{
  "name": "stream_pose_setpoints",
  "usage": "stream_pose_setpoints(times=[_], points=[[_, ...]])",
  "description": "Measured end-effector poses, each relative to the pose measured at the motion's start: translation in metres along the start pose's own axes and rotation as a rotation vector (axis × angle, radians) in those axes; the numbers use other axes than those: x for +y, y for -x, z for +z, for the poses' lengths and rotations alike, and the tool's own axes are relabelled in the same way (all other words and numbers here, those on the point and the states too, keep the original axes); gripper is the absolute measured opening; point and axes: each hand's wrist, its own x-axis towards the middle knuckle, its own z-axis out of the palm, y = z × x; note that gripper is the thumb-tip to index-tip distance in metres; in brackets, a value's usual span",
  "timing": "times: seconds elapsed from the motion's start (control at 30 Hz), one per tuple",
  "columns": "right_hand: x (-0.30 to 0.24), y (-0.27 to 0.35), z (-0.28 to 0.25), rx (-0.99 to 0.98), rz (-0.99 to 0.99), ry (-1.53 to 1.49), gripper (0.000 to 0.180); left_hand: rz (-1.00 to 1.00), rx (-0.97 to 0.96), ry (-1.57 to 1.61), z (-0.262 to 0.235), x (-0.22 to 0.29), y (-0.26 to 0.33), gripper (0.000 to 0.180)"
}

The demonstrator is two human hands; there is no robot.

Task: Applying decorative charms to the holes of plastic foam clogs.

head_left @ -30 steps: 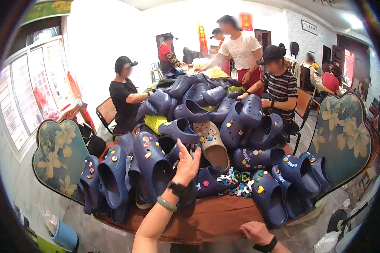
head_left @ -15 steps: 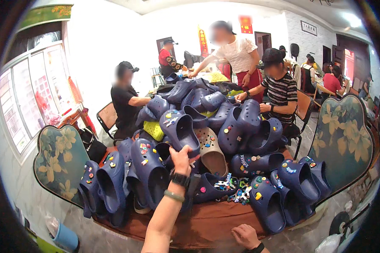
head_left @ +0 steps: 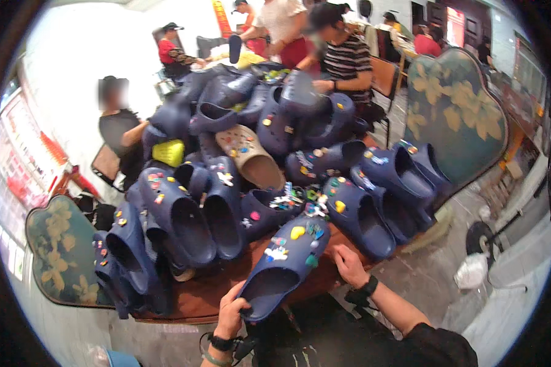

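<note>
My left hand (head_left: 229, 311) grips the heel edge of a navy clog (head_left: 291, 260), tilted over the near table edge with its toe pointing away. Yellow, white and green charms are fixed on its upper. Just right of this clog, my right hand (head_left: 350, 266) is at the table edge, fingers loosely extended and holding nothing. Beyond the toe lies a small pile of loose colourful charms (head_left: 315, 202). A navy clog with a pink charm (head_left: 257, 211) lies left of the pile, and another decorated navy clog (head_left: 358, 214) lies to the right.
Navy clogs are heaped across the brown-covered table (head_left: 214, 284), with a beige clog (head_left: 251, 156) and a lime-green piece (head_left: 168, 153) among them. Floral panels (head_left: 456, 113) flank the table. A person in a striped shirt (head_left: 348, 64) and others sit or stand beyond.
My left hand has drawn near and now holds a clog at the table edge. My right hand is beside it. The view has shifted, moving the heap up and left in the picture.
</note>
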Motion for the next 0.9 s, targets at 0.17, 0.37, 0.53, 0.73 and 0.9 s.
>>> stream_pose_setpoints(times=[0.17, 0.37, 0.53, 0.73, 0.9], points=[[0.003, -0.013, 0.006, 0.046, 0.079, -0.122, 0.018, -0.046, 0.058, -0.083, -0.044, -0.050, 0.006, 0.056], [-0.030, -0.023, -0.005, -0.029, 0.065, -0.014, 0.016, 0.268, 0.268, -0.714, -0.056, -0.052, 0.009, 0.042], [-0.057, -0.060, 0.004, -0.265, -0.258, 0.047, 0.042, 0.635, 0.250, -1.125, 0.005, -0.015, 0.007, 0.088], [-0.064, -0.093, 0.016, -0.750, -0.241, 0.050, 0.078, 0.759, 0.282, -1.200, 0.031, -0.041, -0.019, 0.100], [-0.055, -0.083, 0.012, -0.768, -0.182, -0.018, 0.083, 0.750, 0.271, -1.196, 0.030, -0.043, -0.020, 0.095]])
